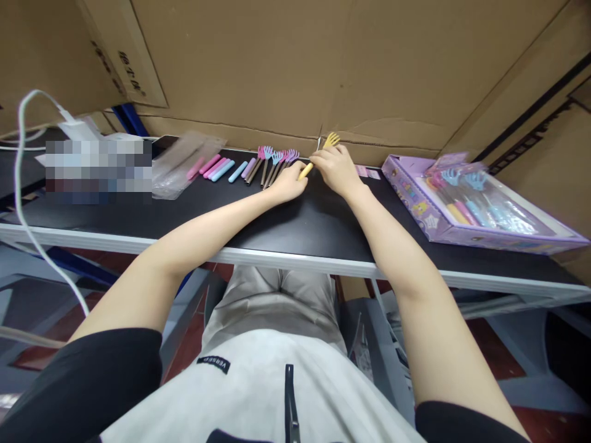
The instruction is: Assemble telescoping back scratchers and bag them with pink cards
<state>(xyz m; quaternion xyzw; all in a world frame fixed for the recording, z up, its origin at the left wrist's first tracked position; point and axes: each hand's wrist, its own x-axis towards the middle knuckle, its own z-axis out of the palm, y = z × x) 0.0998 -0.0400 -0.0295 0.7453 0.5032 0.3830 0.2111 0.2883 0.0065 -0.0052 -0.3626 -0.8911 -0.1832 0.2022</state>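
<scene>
In left hand (287,183) and right hand (340,171), scratcher (306,170) (yellow).

Cardboard wall (286,67): brown, rising just beyond my grip (340,169).
Side panel (549,135): more cardboard, dark-striped, well to my grip's right.
Blue post (132,120): slanting, far left of my grip (dark printing marks the board above).
Tabletop (184,215): black, beneath my grip, faintly gleaming, its pale metal edge (295,261) nearer me.
Floor (494,351): red, well below my grip.
</scene>
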